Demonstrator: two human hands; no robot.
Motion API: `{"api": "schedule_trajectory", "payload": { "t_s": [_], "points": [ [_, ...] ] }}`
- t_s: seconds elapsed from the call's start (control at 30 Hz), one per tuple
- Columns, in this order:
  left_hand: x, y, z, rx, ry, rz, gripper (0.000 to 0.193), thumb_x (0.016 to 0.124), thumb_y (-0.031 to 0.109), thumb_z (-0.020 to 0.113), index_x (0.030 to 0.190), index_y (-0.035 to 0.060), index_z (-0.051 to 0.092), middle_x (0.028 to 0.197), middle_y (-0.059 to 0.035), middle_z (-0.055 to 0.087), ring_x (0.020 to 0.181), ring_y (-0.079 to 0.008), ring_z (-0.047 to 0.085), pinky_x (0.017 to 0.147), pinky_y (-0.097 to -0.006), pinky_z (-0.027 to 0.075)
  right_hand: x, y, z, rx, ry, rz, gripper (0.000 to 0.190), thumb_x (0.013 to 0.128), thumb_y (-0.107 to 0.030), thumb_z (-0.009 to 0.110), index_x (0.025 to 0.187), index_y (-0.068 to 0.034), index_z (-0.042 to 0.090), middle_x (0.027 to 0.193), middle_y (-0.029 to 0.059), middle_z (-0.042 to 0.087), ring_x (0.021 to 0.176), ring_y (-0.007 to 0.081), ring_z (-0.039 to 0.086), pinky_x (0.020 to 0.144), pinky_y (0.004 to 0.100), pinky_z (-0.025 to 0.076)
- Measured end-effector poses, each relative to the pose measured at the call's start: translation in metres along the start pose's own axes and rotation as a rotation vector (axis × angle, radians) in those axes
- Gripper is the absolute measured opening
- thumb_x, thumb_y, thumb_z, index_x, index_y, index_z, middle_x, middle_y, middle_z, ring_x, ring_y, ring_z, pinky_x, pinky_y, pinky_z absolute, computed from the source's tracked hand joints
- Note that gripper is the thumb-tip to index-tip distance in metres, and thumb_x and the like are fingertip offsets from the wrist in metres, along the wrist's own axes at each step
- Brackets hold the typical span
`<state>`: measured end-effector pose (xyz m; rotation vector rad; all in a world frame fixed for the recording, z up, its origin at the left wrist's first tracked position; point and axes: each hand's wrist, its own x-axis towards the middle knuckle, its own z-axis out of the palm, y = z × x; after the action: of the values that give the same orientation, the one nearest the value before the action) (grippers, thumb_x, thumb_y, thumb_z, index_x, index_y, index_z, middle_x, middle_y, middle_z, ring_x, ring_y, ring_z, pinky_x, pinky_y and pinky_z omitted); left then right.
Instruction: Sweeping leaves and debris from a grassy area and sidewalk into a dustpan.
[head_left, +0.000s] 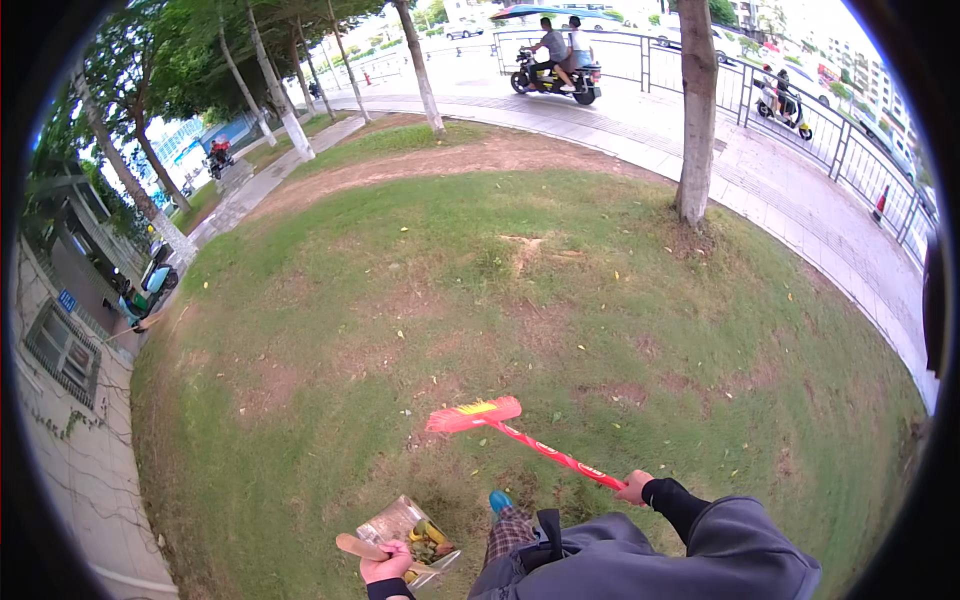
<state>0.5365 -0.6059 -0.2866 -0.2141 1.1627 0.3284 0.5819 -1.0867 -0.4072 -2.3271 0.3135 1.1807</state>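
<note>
My right hand (634, 487) grips the end of a red broom handle (555, 453), which bears writing. At the handle's far end, the broom head (474, 415) with pink-red and yellow bristles is over the grass. My left hand (388, 562) is closed around a wooden handle (362, 547) above an open dustpan (391, 519). Inside the dustpan lie yellow and brown leaves and other litter (429, 541). My hand and the handle hide part of the pan. A blue shoe (499, 501) shows just right of it.
Patchy grass (480, 315) with scattered fallen leaves spreads ahead. A tree trunk (695, 112) stands at the right, beside a paved path (795, 217) with a metal railing (795, 127). Two people ride a motor scooter (559, 71) there. A building wall (82, 450) borders the left.
</note>
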Motion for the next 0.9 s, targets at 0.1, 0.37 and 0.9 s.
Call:
{"api": "schedule_trajectory", "payload": {
  "t_s": [0.1, 0.37, 0.9],
  "points": [
    [0.051, -0.030, 0.075, 0.191, 0.060, -0.122, 0.017, 0.072, 0.016, 0.042, 0.056, 0.0105, 0.037, 0.046, -0.0007, 0.035, 0.039, -0.0127, 0.041, 0.042, -0.0239, 0.037, -0.004, 0.008, -0.004, 0.158, 0.070, 0.117, 0.034, 0.063, -0.039, 0.056, 0.082, -0.011, 0.063, 0.061, 0.0110, 0.058, 0.058, 0.0201, 0.060, 0.056, 0.0305, 0.048],
    [0.153, -0.158, 0.215, 0.456, -0.108, -0.217, 0.012, 0.062, 0.006, 0.045, 0.052, 0.0080, 0.038, 0.045, -0.0017, 0.035, 0.039, -0.0130, 0.038, 0.046, -0.0267, 0.039, 0.012, 0.011, -0.015, 0.378, 0.243, 0.525, 0.030, 0.065, -0.022, 0.054, 0.081, 0.002, 0.059, 0.076, 0.0210, 0.058, 0.076, 0.0285, 0.058, 0.067, 0.0359, 0.046],
    [0.166, -0.571, 0.351, 0.992, -0.125, -0.737, 0.012, 0.065, 0.000, 0.042, 0.055, 0.0047, 0.038, 0.045, -0.0019, 0.038, 0.036, -0.0129, 0.037, 0.044, -0.0247, 0.039, 0.060, 0.100, -0.060, 1.235, 0.625, 1.078, 0.018, 0.064, -0.011, 0.055, 0.057, 0.005, 0.052, 0.046, 0.0143, 0.051, 0.038, 0.0235, 0.053, 0.040, 0.0333, 0.044]
  ]
}}
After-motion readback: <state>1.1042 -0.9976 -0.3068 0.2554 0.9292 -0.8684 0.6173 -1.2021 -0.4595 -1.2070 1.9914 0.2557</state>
